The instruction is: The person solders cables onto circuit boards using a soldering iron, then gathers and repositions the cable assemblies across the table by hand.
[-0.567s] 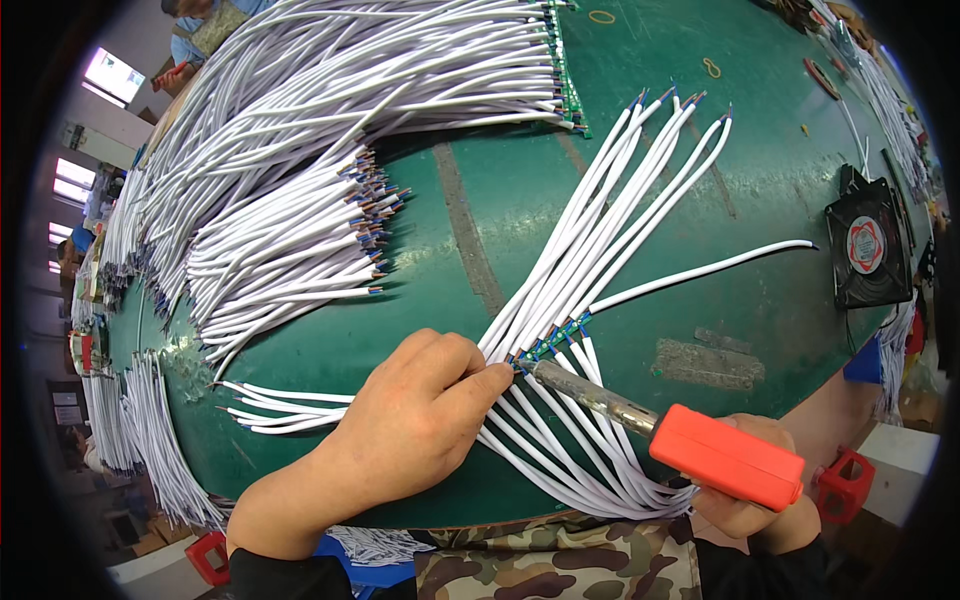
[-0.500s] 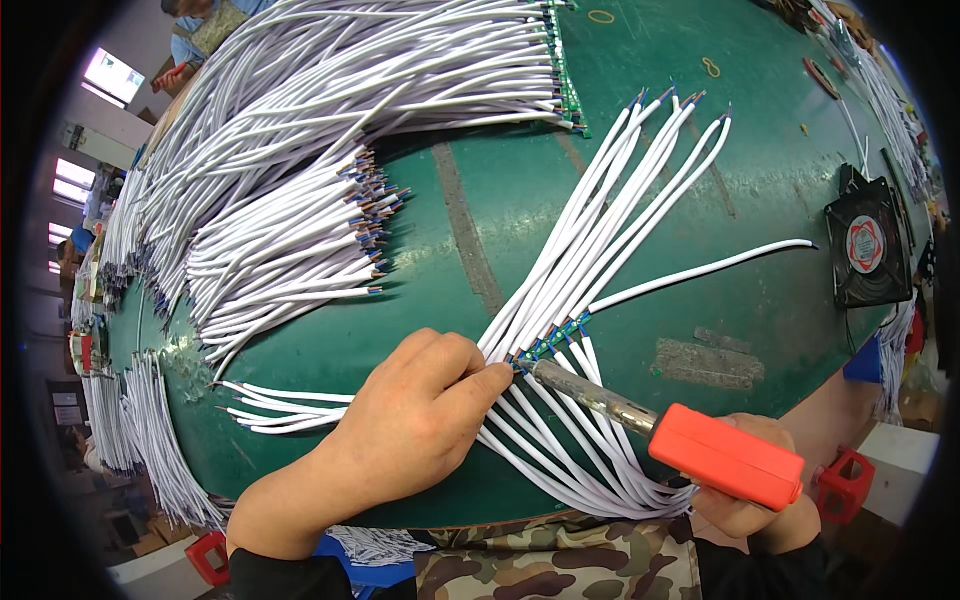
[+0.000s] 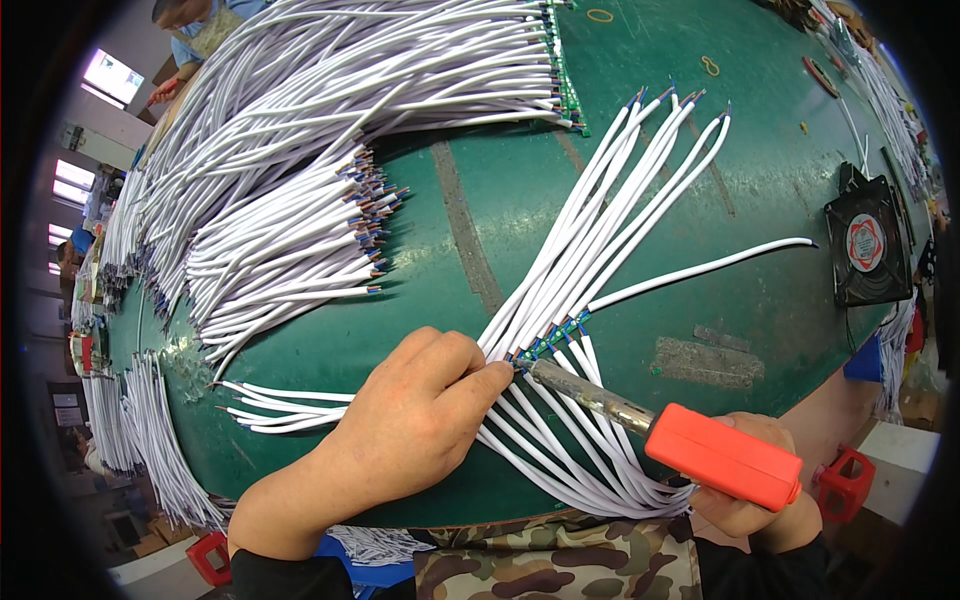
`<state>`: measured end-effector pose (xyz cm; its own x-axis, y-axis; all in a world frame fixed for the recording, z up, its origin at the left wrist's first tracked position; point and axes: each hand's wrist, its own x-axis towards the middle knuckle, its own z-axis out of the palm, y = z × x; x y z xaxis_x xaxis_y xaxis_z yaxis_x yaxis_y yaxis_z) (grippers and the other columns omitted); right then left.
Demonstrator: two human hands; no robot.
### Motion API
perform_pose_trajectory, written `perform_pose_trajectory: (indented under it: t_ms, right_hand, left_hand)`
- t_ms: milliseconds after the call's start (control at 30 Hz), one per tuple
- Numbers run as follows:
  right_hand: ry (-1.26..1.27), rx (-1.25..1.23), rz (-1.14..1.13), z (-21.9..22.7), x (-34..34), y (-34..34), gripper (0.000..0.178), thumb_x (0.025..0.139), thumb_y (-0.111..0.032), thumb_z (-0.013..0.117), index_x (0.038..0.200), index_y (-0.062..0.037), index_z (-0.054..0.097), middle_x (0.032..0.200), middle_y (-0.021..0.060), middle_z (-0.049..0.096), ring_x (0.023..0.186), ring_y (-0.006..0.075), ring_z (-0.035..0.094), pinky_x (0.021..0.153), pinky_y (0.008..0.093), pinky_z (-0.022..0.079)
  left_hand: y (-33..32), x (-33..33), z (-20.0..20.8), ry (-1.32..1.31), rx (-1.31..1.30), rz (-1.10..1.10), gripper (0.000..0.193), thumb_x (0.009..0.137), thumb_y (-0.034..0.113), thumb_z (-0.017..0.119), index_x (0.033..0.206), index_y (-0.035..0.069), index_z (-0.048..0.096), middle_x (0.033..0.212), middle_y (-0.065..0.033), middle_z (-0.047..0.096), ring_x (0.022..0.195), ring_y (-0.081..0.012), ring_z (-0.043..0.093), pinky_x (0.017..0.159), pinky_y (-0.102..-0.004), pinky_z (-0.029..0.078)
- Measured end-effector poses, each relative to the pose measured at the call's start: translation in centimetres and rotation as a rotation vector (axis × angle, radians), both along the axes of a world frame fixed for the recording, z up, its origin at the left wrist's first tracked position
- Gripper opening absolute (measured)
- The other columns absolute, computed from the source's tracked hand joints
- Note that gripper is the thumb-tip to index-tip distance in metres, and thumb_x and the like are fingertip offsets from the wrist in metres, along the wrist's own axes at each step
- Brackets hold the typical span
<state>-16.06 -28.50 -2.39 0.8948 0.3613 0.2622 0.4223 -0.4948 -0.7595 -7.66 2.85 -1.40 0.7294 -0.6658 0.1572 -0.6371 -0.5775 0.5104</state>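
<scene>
both hands grip: left hand [image 3: 415,420] pinches white wires [image 3: 600,250], right hand [image 3: 750,500] clasps soldering iron [image 3: 700,450].

This is an electronics assembly workshop. A wide green bench [image 3: 760,190] is covered with bundles of white wires [image 3: 300,170], their stripped ends lined up in rows, and a strip of small circuit boards [image 3: 566,80] lies among them. A soldering iron [image 3: 690,440] with a red handle is in use at the wire ends. A small black fan [image 3: 868,248] stands at the bench's right edge. Another worker [image 3: 195,25] sits at the far end.
</scene>
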Motion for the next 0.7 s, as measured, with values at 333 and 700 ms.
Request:
perform_pose_trajectory:
  t_ms: [333, 700]
  right_hand:
    - [-0.022, 0.017, 0.14, 0.2, 0.7, -1.0, 0.064, 0.067, -0.016, 0.083, 0.122, 0.0031, 0.057, 0.087, 0.0129, 0.069, 0.061, 0.026, 0.064, 0.051, 0.0329, 0.05]
    - [-0.035, -0.002, 0.12, -0.1, 0.4, -0.9, 0.063, 0.067, -0.015, 0.082, 0.121, 0.0034, 0.058, 0.08, 0.0105, 0.066, 0.06, 0.0261, 0.064, 0.051, 0.0341, 0.049]
  left_hand:
    - [-0.2, 0.0, 0.0, -0.004, 0.011, 0.007, 0.035, 0.071, -0.006, 0.069, 0.105, 0.002, 0.066, 0.089, -0.0109, 0.058, 0.079, -0.0294, 0.058, 0.069, -0.0387, 0.049]
    - [-0.2, 0.0, 0.1, -0.013, 0.004, 0.003, 0.034, 0.071, -0.006, 0.069, 0.105, 0.001, 0.066, 0.088, -0.0112, 0.057, 0.078, -0.0294, 0.057, 0.068, -0.0386, 0.048]
